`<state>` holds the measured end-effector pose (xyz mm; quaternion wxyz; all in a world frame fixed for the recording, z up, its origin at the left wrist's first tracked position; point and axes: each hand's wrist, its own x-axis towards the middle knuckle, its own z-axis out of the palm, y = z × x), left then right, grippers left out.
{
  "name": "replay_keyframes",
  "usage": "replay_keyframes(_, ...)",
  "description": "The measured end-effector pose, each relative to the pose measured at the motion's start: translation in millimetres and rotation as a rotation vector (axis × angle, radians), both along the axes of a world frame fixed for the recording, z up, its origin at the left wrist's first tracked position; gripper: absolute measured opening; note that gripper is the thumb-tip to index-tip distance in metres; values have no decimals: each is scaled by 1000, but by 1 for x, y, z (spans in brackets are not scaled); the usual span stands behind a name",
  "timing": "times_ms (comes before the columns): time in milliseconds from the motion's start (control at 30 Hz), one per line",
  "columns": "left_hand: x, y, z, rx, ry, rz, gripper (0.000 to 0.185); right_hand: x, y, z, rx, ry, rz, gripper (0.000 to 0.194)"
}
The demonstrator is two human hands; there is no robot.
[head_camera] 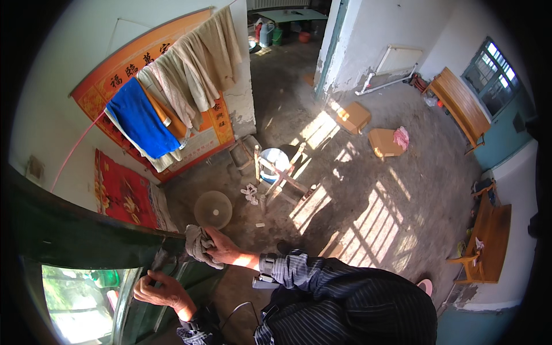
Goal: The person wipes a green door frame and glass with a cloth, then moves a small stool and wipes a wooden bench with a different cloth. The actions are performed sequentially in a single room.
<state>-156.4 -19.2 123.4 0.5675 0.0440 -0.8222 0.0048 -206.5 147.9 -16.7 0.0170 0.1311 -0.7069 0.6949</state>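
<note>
My right hand (222,248) grips a crumpled grey cloth (199,245) at the edge of a dark green door or window frame (86,246). Lower and to the left, my left hand (161,293) is at the same frame, beside a glass pane (77,302). Its fingers are curled; whether they hold a part of the frame cannot be told. A dark metal fitting, perhaps a handle or latch (166,261), lies between the two hands, partly in shadow.
A round pale basin (213,210) sits on the floor near a wooden stand (284,174) with a white-and-blue basin (274,161). Towels (189,69) hang on a line at left. Cardboard pieces (354,117) lie further off; wooden benches (496,246) line the right wall.
</note>
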Motion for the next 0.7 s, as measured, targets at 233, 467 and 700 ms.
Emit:
replay_keyframes(233,1,-2,-3,26,1,-29,16,2,13,61,-159,-9,146,61)
replay_keyframes(467,1,-4,-1,23,-7,-62,15,29,38,69,-78,6,154,67)
replay_keyframes(700,3,-2,1,26,-11,-70,14,63,79,56,-12,-193,137,62)
